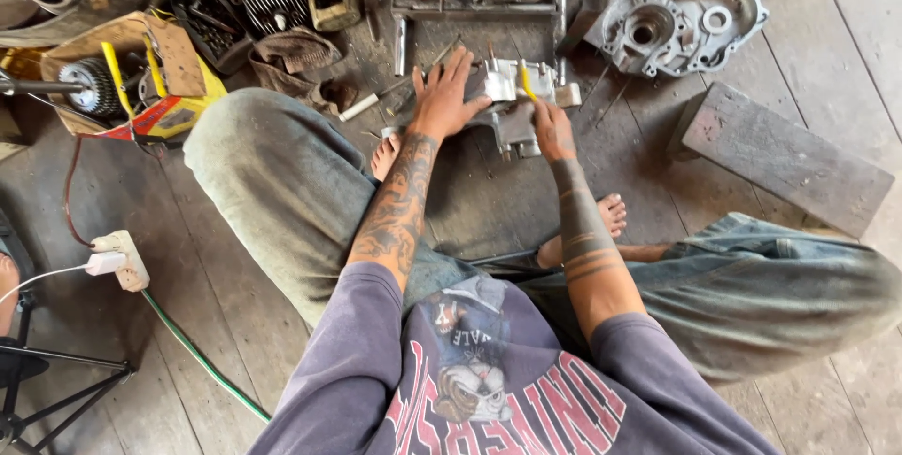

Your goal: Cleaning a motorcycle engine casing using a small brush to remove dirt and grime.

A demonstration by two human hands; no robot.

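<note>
Two hands are laid on a small grey metal engine part (pixel 512 107) that rests on the wooden floor (pixel 235 305) between the seated person's knees, just ahead of the bare feet. The left hand (pixel 443 98) is spread flat, fingers splayed, and is pressed against the left side of the part, with the fingertips reaching past its upper edge. The right hand (pixel 552 131) is closed around a thin yellow-handled tool (pixel 528 84), whose tip is held against the top of the part; the part lies directly under and to the left of this hand. A larger engine cover (pixel 676 23) is seen on the floor well beyond the right hand, and a thick wooden block (pixel 785 159) lies to its right. A cardboard box (pixel 132 70) of parts is placed far to the left, near a white power strip (pixel 122 258).
</note>
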